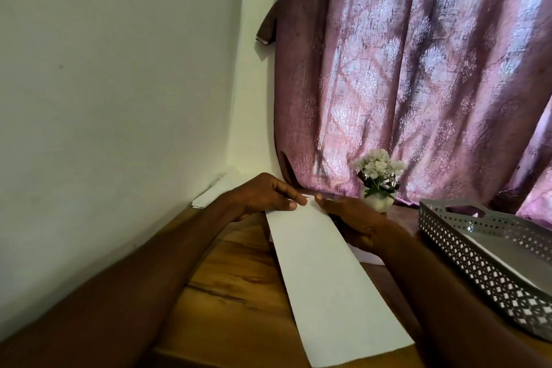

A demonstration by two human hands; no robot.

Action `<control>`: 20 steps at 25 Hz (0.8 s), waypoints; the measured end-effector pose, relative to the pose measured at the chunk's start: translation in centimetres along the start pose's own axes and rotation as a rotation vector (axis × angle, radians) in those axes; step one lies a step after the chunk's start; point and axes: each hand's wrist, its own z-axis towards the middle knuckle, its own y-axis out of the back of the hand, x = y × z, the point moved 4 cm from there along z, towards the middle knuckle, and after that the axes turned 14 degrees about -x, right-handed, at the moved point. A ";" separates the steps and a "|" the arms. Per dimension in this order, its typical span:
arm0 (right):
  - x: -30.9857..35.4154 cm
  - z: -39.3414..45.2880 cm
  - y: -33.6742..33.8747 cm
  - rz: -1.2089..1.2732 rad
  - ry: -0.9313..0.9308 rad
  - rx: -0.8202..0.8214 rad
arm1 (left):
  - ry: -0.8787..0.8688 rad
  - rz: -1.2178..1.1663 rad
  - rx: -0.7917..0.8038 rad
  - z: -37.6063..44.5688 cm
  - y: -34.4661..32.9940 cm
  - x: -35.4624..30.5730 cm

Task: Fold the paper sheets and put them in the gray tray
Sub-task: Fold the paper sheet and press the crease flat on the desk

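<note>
Plain white wall [104, 84] fills the left, purple patterned curtain [418, 69] the right. Wooden table top with dark grain [239, 272] runs below.

Gray perforated metal tray with cut-out handle [466, 251] sits at the right edge of the table, to the right of both hands, angled, with what looks like a white sheet already inside.

Long white folded paper strip [325, 281] lies between the forearms, long axis running from the near table edge away to the hands, tilted slightly left at the far end. More white paper shows under it by the right hand; can't tell how many sheets. Loose stack of white paper sheets [213, 193] leans in the wall corner, behind the left hand.

Left hand [265, 196] pinches the strip's far end, thumb on top, fingers curled over the corner. Right hand [355, 219] holds the same far end from the right side, thumb tip on the edge, other fingers mostly hidden beneath.

Small white pot of pale flowers [378, 185] stands just behind the right hand.

Judgement: fold is being creased or aligned at the far end. Tray is on the right hand's side, so that hand is nearer for the drop; strip's long axis runs roughly along the tray's long side, so little turning needed.
</note>
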 end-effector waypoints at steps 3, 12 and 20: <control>-0.9 -1.5 1.0 -0.127 -0.101 0.139 | 0.032 -0.045 -0.115 0.3 1.0 0.9; 6.0 -8.0 2.3 -0.694 0.159 -0.080 | 0.005 -0.344 -0.432 -2.9 2.3 -2.1; 9.3 -14.2 0.5 -1.048 0.827 -0.391 | -0.191 0.076 -0.422 -8.7 4.7 -6.3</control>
